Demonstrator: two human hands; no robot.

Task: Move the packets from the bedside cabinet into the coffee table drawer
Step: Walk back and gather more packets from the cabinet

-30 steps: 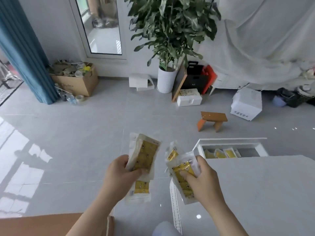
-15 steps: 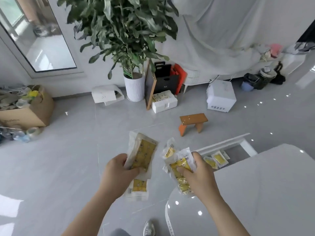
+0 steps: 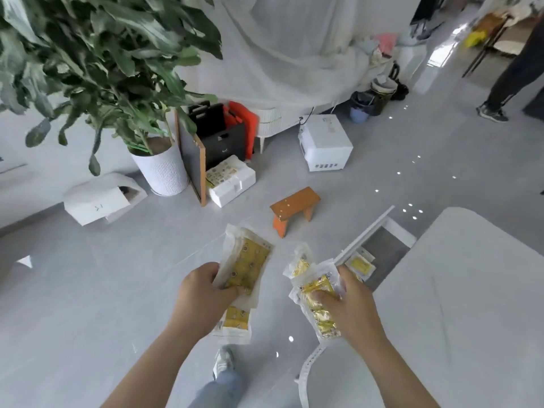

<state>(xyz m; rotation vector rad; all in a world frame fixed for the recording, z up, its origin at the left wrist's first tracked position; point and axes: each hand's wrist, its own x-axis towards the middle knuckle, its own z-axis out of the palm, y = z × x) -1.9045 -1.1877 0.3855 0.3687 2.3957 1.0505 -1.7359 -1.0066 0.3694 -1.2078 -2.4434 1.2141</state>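
My left hand (image 3: 203,301) grips a bunch of clear packets with yellow contents (image 3: 245,263); one more packet hangs below the fist. My right hand (image 3: 351,312) grips another bunch of yellow packets (image 3: 316,295) just left of the white coffee table (image 3: 459,304). Beyond my right hand the table's white drawer (image 3: 379,240) stands pulled out, with a yellow packet (image 3: 360,265) lying inside it. Part of the drawer is hidden by my right hand and the tabletop. The bedside cabinet is out of view.
A small orange wooden stool (image 3: 294,207) stands on the grey floor past the drawer. A potted plant (image 3: 160,166), bags, white boxes (image 3: 325,142) and a cloth-draped piece of furniture line the far side. Another person's legs (image 3: 506,83) stand at the upper right.
The view has swung right and moved closer to the coffee table; the drawer now lies right beside my right hand. Both hands still grip their packets.
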